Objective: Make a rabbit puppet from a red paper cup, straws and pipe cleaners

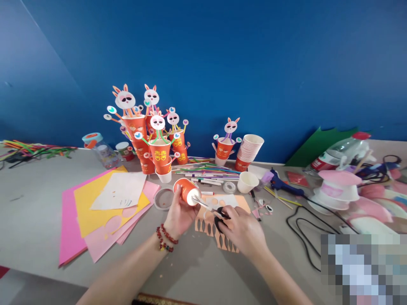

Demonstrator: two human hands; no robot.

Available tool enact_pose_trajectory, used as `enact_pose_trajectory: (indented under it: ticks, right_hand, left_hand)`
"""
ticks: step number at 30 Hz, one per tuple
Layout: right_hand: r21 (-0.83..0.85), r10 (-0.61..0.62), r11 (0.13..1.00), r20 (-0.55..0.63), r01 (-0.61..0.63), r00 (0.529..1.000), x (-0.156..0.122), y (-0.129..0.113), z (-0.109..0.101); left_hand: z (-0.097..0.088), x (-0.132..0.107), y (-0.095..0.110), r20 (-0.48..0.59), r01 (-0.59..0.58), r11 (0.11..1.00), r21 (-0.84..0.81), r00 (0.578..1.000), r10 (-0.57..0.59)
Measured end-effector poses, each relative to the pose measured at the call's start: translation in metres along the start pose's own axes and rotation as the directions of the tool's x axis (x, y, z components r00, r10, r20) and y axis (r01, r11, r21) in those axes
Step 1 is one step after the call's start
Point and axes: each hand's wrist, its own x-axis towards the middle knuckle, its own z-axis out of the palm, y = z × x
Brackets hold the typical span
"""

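Well, several rabbit-faced cups already look complete at the back edge of the desk, left of its middle, with paper heads and pipe-cleaner arms; another rabbit cup stands by itself along that edge, just left of a tall stack of cups; the red paper cup I am busy with looks, by comparison, barely begun, since I see no head or arms on it. It is off the desk, held up between the middle and the front edge, tipped on its side with its white base turned to the right; the tips of the scissors are at that base, though I cannot tell whether they have gone through; the head and arms, I judge, would all be left to do if this one is to match the others.

My left hand is wrapped round the cup, thumb along its wall, the forearm slanting in from the desk's front edge; my right hand is closed round the black handles, fingers in the loops, wrist angled so the blades point left and away from me; below it lies some peach paper with shapes cut out.
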Motion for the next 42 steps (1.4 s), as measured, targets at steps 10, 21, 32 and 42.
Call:
enact_pose_trajectory:
  ticks: [10, 21, 32, 42]
  right_hand:
    - [-0.009, -0.105, 0.994, -0.047, 0.105, 0.993, -0.0005, 0.0039, -0.0012]
    - [-0.034, -0.130, 0.991, -0.089, 0.127, 0.988, -0.0034, 0.0044, 0.0005]
    - [-0.022, -0.099, 0.995, -0.079, 0.098, 0.992, -0.0034, 0.0029, -0.0044]
    - [-0.047, -0.101, 0.994, -0.093, 0.096, 0.991, -0.0044, 0.0025, -0.0029]
  left_hand:
    - [-0.0010, 0.0017, 0.0004, -0.041, 0.022, 1.000, 0.014, 0.999, -0.021]
    - [0.0000, 0.0016, 0.0015, -0.067, 0.027, 1.000, 0.011, 0.997, -0.026]
    - [0.0000, 0.0028, 0.0037, -0.093, 0.016, 0.999, 0.028, 0.996, -0.013]
    - [-0.0028, 0.0048, 0.0034, -0.092, 0.024, 0.999, 0.041, 0.996, -0.021]
